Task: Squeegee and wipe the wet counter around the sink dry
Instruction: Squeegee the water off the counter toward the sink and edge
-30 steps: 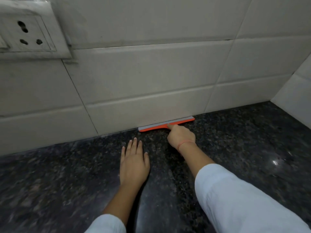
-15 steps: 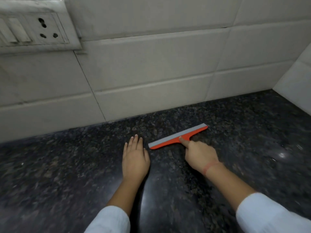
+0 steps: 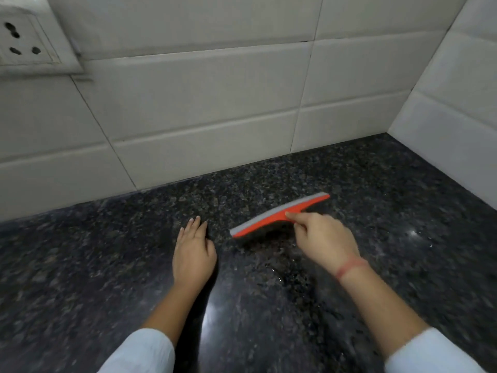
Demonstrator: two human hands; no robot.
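Head view: my right hand (image 3: pixel 324 242) grips the orange squeegee (image 3: pixel 279 214) by its handle, blade angled on the wet granite counter (image 3: pixel 403 211) away from the tiled wall (image 3: pixel 201 117) to drag water; my left hand (image 3: pixel 193 254) lies flat and empty, probably bracing me.

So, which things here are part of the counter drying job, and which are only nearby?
Part of the job:
- orange squeegee, held by the right hand
- dark granite counter, with wet streaks near the blade
- left hand, flat on the counter

Only nearby:
- wall socket
- white wall tiles
- red wrist thread
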